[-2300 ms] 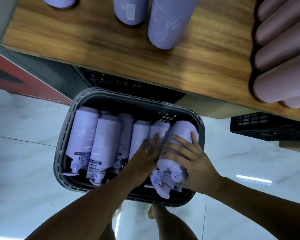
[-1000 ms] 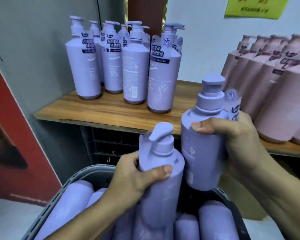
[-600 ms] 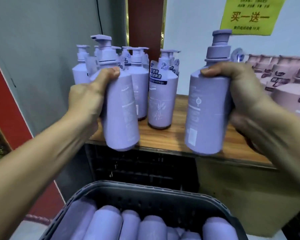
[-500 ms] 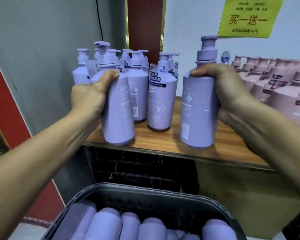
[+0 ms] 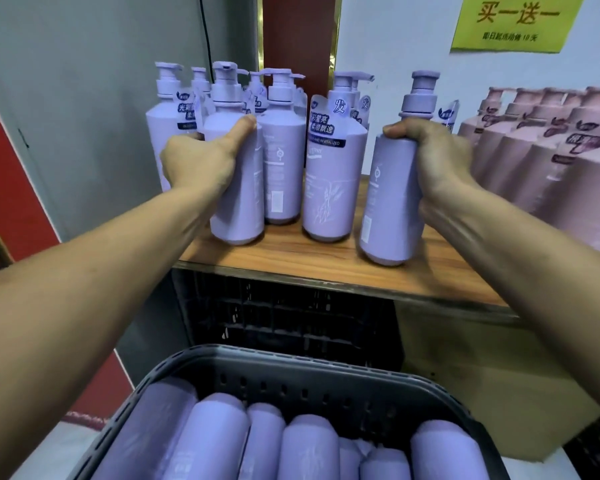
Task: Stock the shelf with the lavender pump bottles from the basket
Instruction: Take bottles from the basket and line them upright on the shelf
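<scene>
1. The left bottle is upright at the near left of the shelf. The left hand grips it from the left, with the thumb across its shoulder and the fingers curled round behind.
2. The right bottle is to the right, near the shelf's near edge and tilted a little. The right hand wraps its upper body from the right. Its base is at the board, but I cannot tell whether it rests fully.
3. Between and behind the two held bottles stand the stocked bottles, upright. The left bottle is just beside them.
4. Pink bottles fill the right of the shelf, close to the right hand.
5. The basket sits near and below, with more lavender bottles lying side by side in it.
6. A black crate and a box are under the shelf. A yellow sign hangs on the far wall.
7. Half a second ago the left bottle hung at the shelf's near edge. Now both bottles are farther in over the board, with the same grips.
</scene>
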`<act>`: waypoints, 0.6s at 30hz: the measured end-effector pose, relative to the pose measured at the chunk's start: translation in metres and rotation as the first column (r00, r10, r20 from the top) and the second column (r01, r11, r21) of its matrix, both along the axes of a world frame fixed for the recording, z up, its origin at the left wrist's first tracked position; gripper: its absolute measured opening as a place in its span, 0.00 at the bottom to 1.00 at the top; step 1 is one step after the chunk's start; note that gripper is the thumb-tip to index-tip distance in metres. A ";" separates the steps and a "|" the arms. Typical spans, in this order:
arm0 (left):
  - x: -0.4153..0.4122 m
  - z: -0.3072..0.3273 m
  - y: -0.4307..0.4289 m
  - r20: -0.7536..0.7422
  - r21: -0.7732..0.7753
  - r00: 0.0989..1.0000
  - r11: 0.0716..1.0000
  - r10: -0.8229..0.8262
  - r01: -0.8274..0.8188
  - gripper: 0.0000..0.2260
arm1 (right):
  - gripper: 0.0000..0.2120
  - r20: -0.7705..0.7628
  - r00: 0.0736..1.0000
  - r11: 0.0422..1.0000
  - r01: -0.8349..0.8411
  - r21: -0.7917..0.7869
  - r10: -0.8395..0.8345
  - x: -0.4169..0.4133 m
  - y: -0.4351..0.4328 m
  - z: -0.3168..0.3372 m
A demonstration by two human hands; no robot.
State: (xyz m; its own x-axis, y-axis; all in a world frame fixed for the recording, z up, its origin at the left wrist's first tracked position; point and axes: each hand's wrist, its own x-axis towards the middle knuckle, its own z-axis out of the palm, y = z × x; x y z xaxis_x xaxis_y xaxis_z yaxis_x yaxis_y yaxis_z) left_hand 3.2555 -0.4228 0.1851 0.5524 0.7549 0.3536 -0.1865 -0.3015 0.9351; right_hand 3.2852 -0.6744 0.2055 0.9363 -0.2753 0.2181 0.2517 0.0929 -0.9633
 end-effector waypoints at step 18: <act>-0.121 -0.094 -0.020 0.012 0.478 0.974 0.857 -0.226 0.193 0.10 | 0.06 0.333 0.913 0.906 -0.083 -0.416 0.237 -0.145 0.012 -0.129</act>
State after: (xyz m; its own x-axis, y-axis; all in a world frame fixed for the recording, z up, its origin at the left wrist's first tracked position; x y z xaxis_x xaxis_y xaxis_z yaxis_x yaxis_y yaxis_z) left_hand 3.1346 -0.4431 0.0914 0.6419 0.3582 0.6780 -0.3507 -0.6492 0.6750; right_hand 3.1404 -0.6628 0.0770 0.7900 0.0489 0.6112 0.6076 -0.1956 -0.7698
